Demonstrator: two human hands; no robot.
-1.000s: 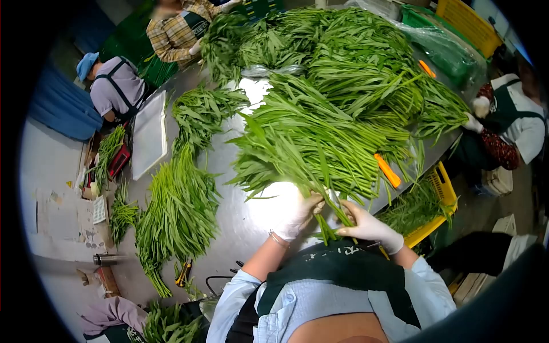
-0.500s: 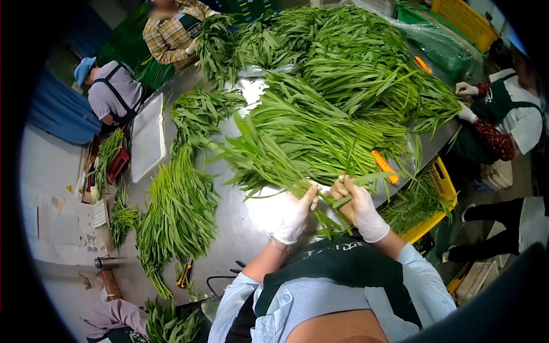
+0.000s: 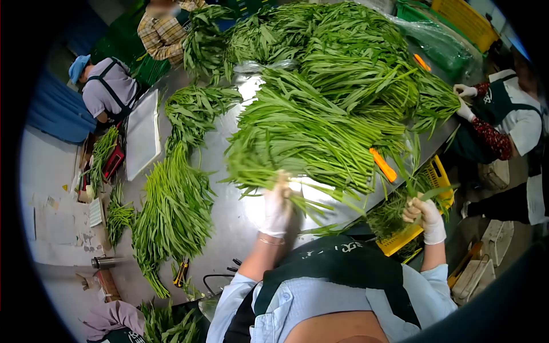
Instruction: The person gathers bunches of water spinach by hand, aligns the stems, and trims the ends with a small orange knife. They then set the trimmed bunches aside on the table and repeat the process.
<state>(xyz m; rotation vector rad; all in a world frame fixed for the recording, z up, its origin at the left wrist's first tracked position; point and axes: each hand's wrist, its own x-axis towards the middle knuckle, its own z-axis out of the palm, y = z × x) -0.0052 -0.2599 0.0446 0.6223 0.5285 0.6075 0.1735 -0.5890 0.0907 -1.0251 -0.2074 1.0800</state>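
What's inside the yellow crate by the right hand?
Loose green leaves and stems show in the yellow crate. They cover its floor, so anything underneath can't be seen.

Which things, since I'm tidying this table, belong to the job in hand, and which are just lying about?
Apparently in use:
bunch in left hand
leaves in right hand
pile of greens

Likely lying about:
nearer orange object
yellow tool
metal cylinder

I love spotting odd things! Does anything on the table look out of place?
Maybe one thing: an orange object lies by the stem ends of the leafy pile. Its bright colour stands out against the green, though it may belong there. I see nothing clearly broken.
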